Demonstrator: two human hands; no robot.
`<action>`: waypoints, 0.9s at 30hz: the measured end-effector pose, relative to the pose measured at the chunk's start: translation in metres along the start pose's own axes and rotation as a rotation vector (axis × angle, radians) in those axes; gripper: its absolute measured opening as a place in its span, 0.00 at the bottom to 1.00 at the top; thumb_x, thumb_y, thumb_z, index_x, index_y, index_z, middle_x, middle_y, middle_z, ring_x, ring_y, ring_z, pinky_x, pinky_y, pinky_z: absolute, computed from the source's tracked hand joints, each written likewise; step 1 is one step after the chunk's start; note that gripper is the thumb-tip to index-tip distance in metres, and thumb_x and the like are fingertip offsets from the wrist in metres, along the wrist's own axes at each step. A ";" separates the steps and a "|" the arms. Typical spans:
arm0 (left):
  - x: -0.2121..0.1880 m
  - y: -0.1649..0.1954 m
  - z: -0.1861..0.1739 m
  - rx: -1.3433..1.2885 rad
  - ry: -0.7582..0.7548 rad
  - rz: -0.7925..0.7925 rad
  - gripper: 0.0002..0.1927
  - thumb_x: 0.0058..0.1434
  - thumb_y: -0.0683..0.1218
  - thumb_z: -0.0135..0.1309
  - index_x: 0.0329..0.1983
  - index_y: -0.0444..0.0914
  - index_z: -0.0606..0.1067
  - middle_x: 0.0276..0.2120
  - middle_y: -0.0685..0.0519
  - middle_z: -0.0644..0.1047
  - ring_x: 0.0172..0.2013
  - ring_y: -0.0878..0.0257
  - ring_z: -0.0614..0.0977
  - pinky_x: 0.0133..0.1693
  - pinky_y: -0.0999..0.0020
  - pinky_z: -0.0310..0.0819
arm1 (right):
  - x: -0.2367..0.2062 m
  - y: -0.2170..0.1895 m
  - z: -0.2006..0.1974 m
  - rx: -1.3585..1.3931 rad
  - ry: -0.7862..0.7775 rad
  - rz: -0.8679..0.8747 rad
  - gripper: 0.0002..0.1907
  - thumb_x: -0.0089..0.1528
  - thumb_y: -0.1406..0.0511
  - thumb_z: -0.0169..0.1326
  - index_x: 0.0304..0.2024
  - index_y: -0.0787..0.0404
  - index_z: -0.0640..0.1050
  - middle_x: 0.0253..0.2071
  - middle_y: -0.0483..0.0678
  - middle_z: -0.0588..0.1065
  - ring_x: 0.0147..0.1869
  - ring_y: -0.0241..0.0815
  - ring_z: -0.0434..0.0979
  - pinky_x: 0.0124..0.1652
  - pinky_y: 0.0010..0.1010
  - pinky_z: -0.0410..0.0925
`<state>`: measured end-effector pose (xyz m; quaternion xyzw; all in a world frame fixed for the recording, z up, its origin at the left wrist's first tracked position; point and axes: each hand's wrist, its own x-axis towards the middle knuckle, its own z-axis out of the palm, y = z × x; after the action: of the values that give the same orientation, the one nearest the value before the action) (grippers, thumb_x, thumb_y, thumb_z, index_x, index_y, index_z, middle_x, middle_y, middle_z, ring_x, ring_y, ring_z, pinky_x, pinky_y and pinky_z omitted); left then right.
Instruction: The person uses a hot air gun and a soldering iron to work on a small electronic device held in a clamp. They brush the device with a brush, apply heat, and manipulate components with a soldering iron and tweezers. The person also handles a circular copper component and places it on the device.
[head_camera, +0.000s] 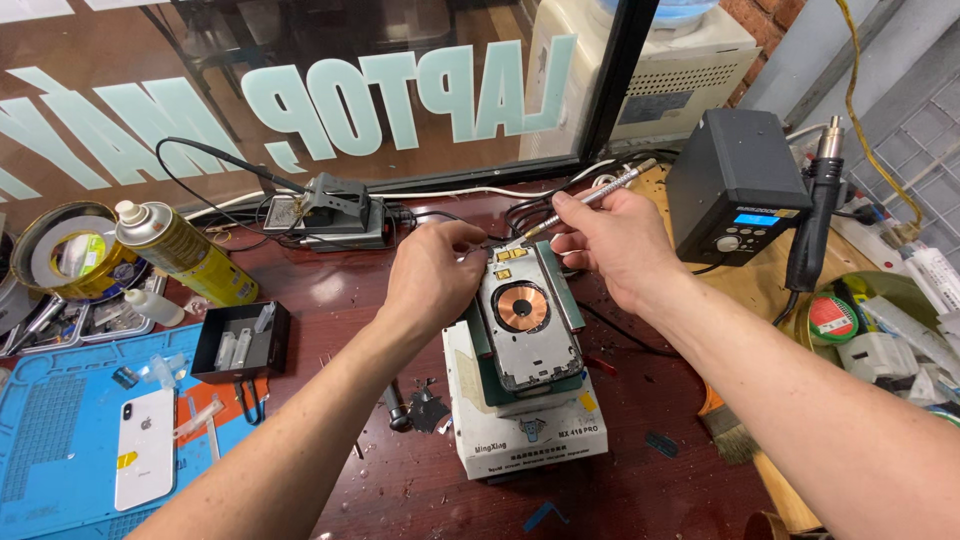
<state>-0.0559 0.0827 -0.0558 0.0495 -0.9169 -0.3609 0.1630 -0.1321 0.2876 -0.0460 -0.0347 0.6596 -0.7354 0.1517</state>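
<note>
1. A person's two bare forearms reach forward over a dark red workbench (640, 480), seen from a camera on the person's head.
2. The right hand (610, 245) is clamped on a thin metal tool (590, 200), held like a pen, fingers pinched together round its shaft. The tip points down and to the left, toward the top edge of the phone.
3. The opened phone (525, 315) lies just below and between both hands, back removed, with a round copper coil (522, 307) showing at its middle. It rests on a small white machine (525, 425).
4. The left hand (435, 275) curls at the phone's upper left corner, fingers bent together; whether it grips a small part cannot be told.
5. Judging from this, steady work calls for the left hand bracing the frame while the tool tip is guided slowly, away from the coil.
6. Beyond the right hand stands a black heat station (735, 185). Left of the left hand lie a yellow spray can (185, 255), a black tray (240, 342) and a white phone (145, 447) on a blue mat (50, 430).
</note>
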 end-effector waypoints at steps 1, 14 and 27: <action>0.003 -0.003 0.001 0.001 -0.030 -0.009 0.14 0.56 0.45 0.58 0.45 0.40 0.84 0.38 0.45 0.84 0.40 0.52 0.85 0.46 0.60 0.78 | 0.001 0.000 0.001 -0.002 0.004 0.000 0.09 0.65 0.63 0.58 0.39 0.62 0.76 0.35 0.46 0.78 0.31 0.34 0.77 0.27 0.25 0.69; 0.021 -0.022 0.006 -0.498 -0.215 -0.445 0.11 0.54 0.39 0.63 0.41 0.34 0.84 0.34 0.51 0.84 0.33 0.65 0.82 0.37 0.69 0.77 | 0.004 0.013 0.012 -0.091 -0.079 -0.143 0.08 0.64 0.65 0.57 0.42 0.63 0.76 0.33 0.46 0.78 0.31 0.35 0.78 0.27 0.24 0.68; 0.021 -0.011 0.002 -0.538 -0.262 -0.560 0.08 0.53 0.40 0.62 0.36 0.35 0.83 0.30 0.49 0.83 0.27 0.64 0.79 0.30 0.67 0.73 | 0.005 0.009 -0.001 -0.082 -0.216 -0.117 0.06 0.68 0.66 0.50 0.44 0.62 0.72 0.40 0.49 0.78 0.36 0.36 0.79 0.31 0.25 0.71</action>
<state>-0.0760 0.0718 -0.0587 0.2062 -0.7539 -0.6215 -0.0526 -0.1360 0.2864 -0.0554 -0.1585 0.6656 -0.7075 0.1772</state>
